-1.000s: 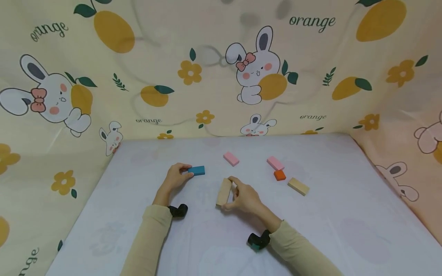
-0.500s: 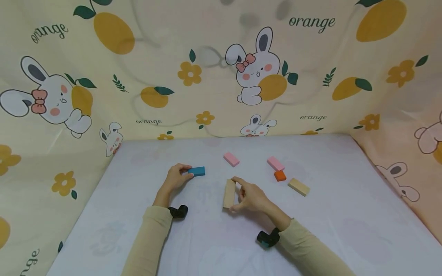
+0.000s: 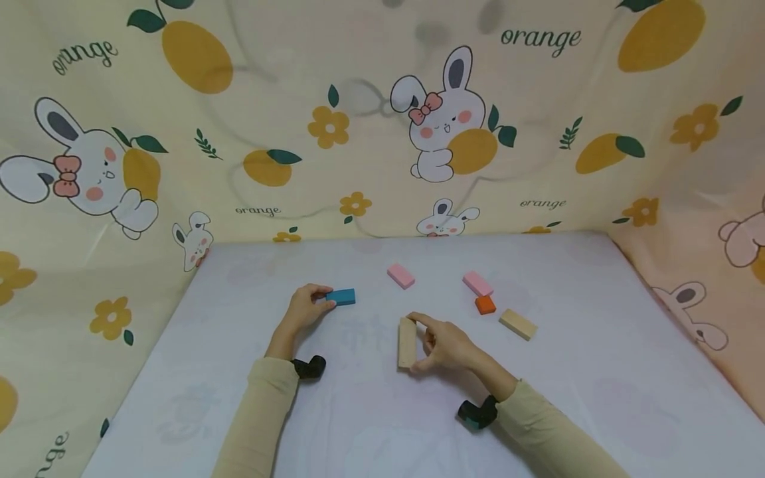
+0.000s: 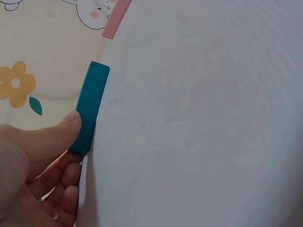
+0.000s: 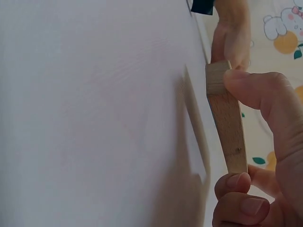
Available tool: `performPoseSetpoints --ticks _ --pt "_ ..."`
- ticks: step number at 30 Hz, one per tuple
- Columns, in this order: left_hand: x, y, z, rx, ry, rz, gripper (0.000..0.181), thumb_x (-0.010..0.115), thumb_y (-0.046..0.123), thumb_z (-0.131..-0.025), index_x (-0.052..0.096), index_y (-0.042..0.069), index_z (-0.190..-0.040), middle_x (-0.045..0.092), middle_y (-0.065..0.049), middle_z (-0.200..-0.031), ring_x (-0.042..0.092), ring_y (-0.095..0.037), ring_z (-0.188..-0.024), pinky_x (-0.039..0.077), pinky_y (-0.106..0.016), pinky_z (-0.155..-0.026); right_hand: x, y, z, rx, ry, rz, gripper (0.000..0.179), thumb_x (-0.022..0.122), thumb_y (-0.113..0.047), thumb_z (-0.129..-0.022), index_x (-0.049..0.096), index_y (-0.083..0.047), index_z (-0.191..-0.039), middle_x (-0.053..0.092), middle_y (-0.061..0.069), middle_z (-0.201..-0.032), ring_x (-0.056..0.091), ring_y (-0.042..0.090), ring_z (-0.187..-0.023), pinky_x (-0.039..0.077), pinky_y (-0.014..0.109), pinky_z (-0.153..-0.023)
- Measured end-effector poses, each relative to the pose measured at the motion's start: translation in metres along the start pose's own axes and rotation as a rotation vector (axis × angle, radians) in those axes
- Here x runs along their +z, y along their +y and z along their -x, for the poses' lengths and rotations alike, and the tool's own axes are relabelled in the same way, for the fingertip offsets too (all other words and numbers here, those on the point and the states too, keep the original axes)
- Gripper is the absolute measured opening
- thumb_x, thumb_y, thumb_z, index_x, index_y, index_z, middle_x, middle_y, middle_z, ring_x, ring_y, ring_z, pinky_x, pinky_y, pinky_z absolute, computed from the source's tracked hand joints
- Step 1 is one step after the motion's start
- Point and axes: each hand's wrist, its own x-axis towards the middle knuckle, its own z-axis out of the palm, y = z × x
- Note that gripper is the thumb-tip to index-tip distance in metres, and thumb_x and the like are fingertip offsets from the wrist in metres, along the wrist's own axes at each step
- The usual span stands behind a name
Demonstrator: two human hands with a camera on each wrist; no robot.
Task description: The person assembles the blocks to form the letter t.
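Observation:
Between thumb and fingers, my left hand [image 3: 307,307] pinches the near end of a blue wooden block [image 3: 341,297] at the left of the table; the left wrist view shows the thumb on the block's [image 4: 90,106] lower part. My right hand [image 3: 445,343] grips a plain wooden block [image 3: 407,343] by its two ends, fingertips at the far end and thumb at the near end. In the right wrist view the plain block [image 5: 228,125] stands off the white cloth, its shadow beside it.
Farther back lie a pink block [image 3: 400,276] and, to its right, another pink block [image 3: 477,283] close by a small orange block [image 3: 485,305]. A second plain block [image 3: 518,324] lies right of those. White cloth [image 3: 358,425] covers the table; a printed curtain [image 3: 370,40] rises behind.
My right hand has moved right and slightly nearer with the plain wooden block, which has turned to point more straight away from me. My left hand and the blue block have stayed put.

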Motion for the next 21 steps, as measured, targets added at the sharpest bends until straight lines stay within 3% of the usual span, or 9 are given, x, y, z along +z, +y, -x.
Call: performPoseSetpoints --ticks 8,21 --pt "-0.002 0.000 0.000 0.037 0.021 -0.008 0.034 0.068 0.009 -0.088 0.064 -0.004 -0.119 0.063 -0.025 -0.119 0.060 -0.036 -0.112 0.049 -0.049 -0.101 -0.002 0.007 0.001 0.021 -0.048 -0.020 0.088 0.088 -0.028 -0.066 0.045 -0.005 -0.138 0.045 -0.005 -0.062 0.037 0.003 -0.057 0.028 0.015 -0.052" --pt "0.003 -0.004 -0.001 0.039 0.025 0.008 0.034 0.069 0.009 -0.088 0.064 -0.004 -0.120 0.063 -0.024 -0.120 0.060 -0.036 -0.113 0.048 -0.049 -0.103 -0.004 0.013 0.001 0.036 -0.098 -0.006 0.090 0.088 -0.028 -0.067 0.043 -0.004 -0.141 0.045 -0.006 -0.061 0.037 0.002 -0.056 0.029 0.014 -0.053"
